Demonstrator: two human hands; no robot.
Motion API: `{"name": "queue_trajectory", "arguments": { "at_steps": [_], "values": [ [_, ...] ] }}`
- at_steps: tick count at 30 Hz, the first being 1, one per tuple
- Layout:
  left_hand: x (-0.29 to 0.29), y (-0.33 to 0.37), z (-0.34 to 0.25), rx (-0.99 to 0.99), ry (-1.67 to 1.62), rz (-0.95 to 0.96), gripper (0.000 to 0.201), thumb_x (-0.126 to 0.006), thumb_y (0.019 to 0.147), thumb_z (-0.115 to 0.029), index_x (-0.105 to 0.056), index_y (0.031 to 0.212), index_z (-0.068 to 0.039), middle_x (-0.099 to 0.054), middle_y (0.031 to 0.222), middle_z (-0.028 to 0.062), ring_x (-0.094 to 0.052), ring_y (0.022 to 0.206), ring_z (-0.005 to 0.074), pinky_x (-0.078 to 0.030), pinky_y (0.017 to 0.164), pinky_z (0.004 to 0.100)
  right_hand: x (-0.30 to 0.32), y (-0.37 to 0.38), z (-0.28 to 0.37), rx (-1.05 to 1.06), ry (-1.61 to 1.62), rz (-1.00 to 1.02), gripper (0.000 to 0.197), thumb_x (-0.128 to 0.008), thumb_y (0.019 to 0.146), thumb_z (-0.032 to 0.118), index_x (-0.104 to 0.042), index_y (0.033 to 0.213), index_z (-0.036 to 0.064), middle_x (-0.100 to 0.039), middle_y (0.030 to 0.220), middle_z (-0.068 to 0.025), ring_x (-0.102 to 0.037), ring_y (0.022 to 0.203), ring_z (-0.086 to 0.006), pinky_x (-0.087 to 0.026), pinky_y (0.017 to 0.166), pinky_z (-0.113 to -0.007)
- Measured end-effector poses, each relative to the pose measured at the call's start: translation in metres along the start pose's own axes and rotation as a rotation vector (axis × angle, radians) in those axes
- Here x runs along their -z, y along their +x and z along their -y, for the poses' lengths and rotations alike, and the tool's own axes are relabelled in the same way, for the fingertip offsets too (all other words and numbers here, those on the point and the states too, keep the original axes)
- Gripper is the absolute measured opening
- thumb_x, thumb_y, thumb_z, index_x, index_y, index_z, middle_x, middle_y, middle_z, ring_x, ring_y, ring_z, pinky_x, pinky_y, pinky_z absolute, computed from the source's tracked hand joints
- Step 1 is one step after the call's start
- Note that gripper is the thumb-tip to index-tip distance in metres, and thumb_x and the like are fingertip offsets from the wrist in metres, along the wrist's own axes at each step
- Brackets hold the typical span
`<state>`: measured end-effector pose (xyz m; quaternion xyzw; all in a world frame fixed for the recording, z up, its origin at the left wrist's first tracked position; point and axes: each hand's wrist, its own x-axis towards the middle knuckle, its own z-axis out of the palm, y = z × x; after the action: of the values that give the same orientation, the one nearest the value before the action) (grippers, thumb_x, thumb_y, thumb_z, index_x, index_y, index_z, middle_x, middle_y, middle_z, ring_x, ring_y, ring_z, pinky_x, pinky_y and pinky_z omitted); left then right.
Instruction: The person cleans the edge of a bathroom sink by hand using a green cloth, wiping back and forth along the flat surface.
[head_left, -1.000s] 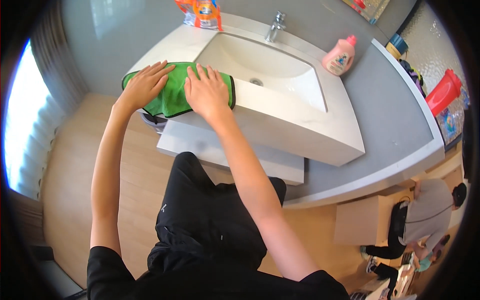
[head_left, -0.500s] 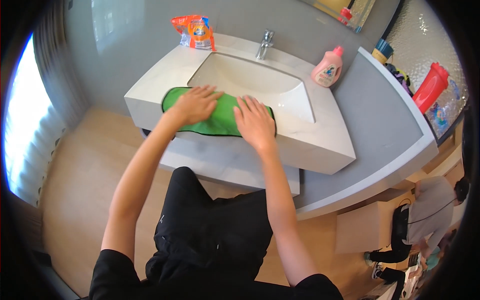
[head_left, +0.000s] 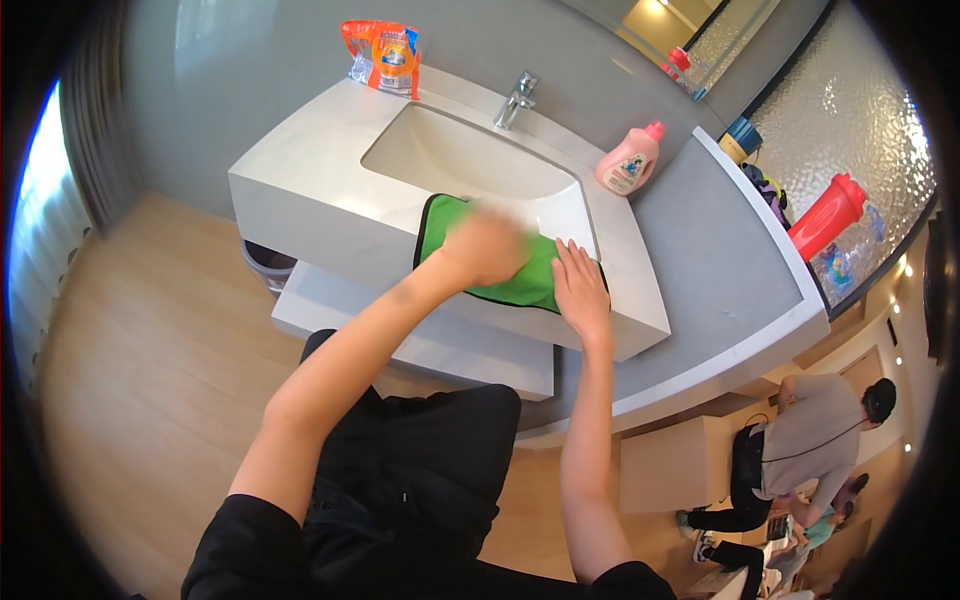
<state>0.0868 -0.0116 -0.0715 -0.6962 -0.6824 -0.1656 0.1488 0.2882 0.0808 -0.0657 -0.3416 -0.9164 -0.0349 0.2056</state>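
Observation:
A green cleaning cloth (head_left: 536, 282) with a black border lies over the front rim of the washbasin (head_left: 425, 150), toward its right side, its lower edge hanging down the counter's front. My left hand (head_left: 488, 247) is on the middle of the cloth; motion smears its fingers, so their shape is hidden. On the cloth's right end my right hand (head_left: 582, 290) rests flat with fingers stretched out. Behind the basin stands a chrome faucet (head_left: 516, 100).
An orange detergent bag (head_left: 385, 60) stands at the counter's back left, a pink detergent bottle (head_left: 630, 160) at its right. A red bottle (head_left: 828, 215) sits on the low partition wall (head_left: 765, 250). Below left is a bin (head_left: 268, 265). Another person (head_left: 800, 440) stands at far right.
Both hands and the cloth have moved right along the basin's front edge. The left hand now blurs over the cloth's middle. My view has shifted a little.

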Motion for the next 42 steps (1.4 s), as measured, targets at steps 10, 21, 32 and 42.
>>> {"name": "queue_trajectory", "arguments": {
  "at_steps": [10,21,32,42],
  "values": [
    [0.020,-0.057,0.086,0.028,-0.050,-0.259,0.042,-0.051,0.100,-0.037,-0.064,0.134,-0.015,-0.064,0.136,0.0138,-0.061,0.125,0.0317,-0.047,0.108,0.0437,-0.024,0.033,0.082,0.091,0.076,0.029,0.058,-0.034,0.108,0.039,-0.046,0.148,-0.0010,-0.045,0.154,-0.0213,-0.038,0.146,-0.0362,-0.028,0.122,-0.043],
    [0.072,-0.149,0.228,0.097,0.057,-0.048,0.046,-0.037,0.108,-0.032,-0.048,0.151,-0.023,-0.048,0.154,0.0120,-0.045,0.142,0.0316,-0.036,0.117,0.0429,-0.064,0.100,0.234,0.287,0.259,0.089,0.063,-0.035,0.103,0.041,-0.048,0.140,-0.0080,-0.053,0.145,-0.0251,-0.049,0.136,-0.0386,-0.035,0.117,-0.044],
    [0.071,-0.130,0.199,0.178,0.045,0.084,0.048,-0.033,0.109,-0.033,-0.045,0.154,-0.022,-0.038,0.162,0.0050,-0.032,0.151,0.0267,-0.029,0.121,0.0388,-0.093,0.094,0.223,0.194,0.232,-0.234,0.062,-0.039,0.102,0.047,-0.057,0.137,-0.0010,-0.059,0.140,-0.0190,-0.053,0.133,-0.0335,-0.035,0.115,-0.042],
    [0.012,-0.026,0.087,-0.081,-0.056,0.020,0.047,-0.037,0.104,-0.028,-0.051,0.141,-0.002,-0.058,0.139,0.0219,-0.056,0.126,0.0402,-0.037,0.112,0.0514,-0.032,0.036,0.051,0.132,0.102,-0.092,0.061,-0.042,0.104,0.046,-0.053,0.142,-0.0013,-0.054,0.146,-0.0218,-0.048,0.137,-0.0365,-0.033,0.118,-0.044]
  ]
}}
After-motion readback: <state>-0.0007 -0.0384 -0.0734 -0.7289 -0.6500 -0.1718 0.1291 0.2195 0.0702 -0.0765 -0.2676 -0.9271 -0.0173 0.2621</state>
